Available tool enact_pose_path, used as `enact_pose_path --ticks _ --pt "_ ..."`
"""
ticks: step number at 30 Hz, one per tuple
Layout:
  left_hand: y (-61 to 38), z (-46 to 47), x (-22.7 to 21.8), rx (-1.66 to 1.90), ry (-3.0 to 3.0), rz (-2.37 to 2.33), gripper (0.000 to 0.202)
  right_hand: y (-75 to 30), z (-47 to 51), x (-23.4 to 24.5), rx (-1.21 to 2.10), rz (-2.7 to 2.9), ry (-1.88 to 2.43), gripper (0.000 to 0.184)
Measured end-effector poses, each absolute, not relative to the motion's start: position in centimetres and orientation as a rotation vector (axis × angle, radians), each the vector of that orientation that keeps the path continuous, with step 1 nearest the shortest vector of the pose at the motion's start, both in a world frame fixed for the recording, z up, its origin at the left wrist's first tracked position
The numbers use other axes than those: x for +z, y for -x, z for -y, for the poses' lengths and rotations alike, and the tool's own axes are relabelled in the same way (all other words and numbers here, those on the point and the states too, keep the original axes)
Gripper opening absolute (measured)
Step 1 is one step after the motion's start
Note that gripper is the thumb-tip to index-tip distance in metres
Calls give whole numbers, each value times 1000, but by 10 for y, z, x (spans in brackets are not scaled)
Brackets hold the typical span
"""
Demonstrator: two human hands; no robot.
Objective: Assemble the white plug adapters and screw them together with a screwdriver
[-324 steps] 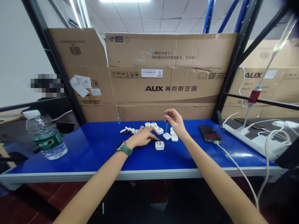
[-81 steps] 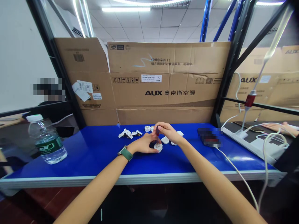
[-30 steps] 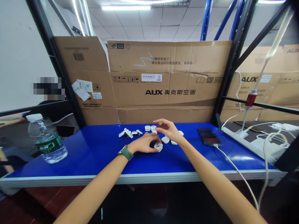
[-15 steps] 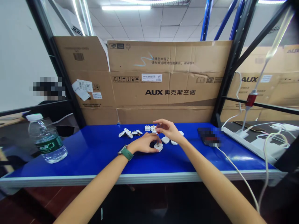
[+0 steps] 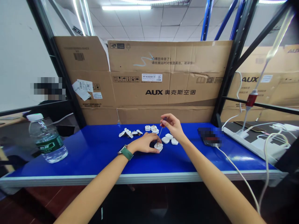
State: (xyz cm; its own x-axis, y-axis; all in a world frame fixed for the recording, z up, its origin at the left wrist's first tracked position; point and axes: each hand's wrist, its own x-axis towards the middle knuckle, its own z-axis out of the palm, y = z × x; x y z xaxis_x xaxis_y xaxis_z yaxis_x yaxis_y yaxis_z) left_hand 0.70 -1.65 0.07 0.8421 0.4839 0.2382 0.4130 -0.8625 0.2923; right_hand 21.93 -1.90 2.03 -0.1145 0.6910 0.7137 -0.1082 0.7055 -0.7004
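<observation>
On the blue tabletop my left hand (image 5: 147, 143) grips a white plug (image 5: 159, 147) between thumb and fingers, its pins facing up. My right hand (image 5: 174, 127) pinches the dark red handle of a screwdriver (image 5: 163, 123). The thin shaft slants down and left, and its tip is at the plug, close to my left fingertips; whether it touches a screw is too small to tell. Just right of the plug lie several smooth white plug covers (image 5: 174, 141). Behind my left hand stand several white plugs with pins up (image 5: 153, 128). Further left is a pile of white plug parts (image 5: 128, 133).
A water bottle (image 5: 48, 140) stands at the left of the table (image 5: 93, 161). To the right lie a dark, partly blurred device (image 5: 207, 136) with a white cable (image 5: 238, 172) and a power strip (image 5: 247, 146). Cardboard (image 5: 168, 105) walls the back; a person (image 5: 50, 105) sits behind at left.
My right hand has moved up and to the right with the screwdriver, which now leans instead of standing upright. My left hand has stayed on the plug.
</observation>
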Motion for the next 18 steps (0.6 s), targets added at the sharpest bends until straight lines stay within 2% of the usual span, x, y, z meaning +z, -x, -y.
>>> enact_pose_path --ticks 3,9,18 --pt "-8 14 0 532 -2748 -721 51 -221 16 21 704 1493 507 36" --pt "-11 5 0 816 -2694 -741 25 -221 15 21 683 1474 514 34" --pt "-2 -4 -3 726 -2893 -1002 15 -222 14 21 619 1461 520 30"
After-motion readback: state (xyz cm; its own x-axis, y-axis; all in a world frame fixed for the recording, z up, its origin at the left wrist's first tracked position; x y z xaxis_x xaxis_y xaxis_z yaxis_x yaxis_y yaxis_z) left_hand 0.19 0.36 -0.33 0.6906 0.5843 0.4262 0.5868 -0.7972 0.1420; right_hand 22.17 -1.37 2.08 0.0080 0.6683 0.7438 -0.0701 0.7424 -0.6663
